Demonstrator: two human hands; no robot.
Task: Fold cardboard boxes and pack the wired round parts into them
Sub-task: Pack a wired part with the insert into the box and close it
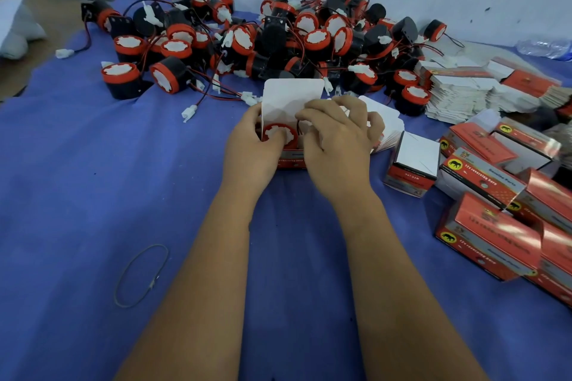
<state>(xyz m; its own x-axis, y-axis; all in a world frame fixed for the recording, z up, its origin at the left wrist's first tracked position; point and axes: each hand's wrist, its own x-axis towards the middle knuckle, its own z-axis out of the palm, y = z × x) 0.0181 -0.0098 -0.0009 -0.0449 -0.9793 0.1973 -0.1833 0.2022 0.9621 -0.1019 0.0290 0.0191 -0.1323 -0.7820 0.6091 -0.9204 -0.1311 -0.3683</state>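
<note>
Fingers (272,136) of our left hand (247,148) curl around the open box (288,108), touching the round part (280,133) inside; our right hand (337,145) pinches its flap, both forearms stretched forward.

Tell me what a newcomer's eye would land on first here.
First the big heap of red-and-black round parts with tangled wires, along the far edge of the blue cloth. Then, at the centre, the left hand and right hand holding an open box with one round part inside. Red boxes pile up at the right.
</note>
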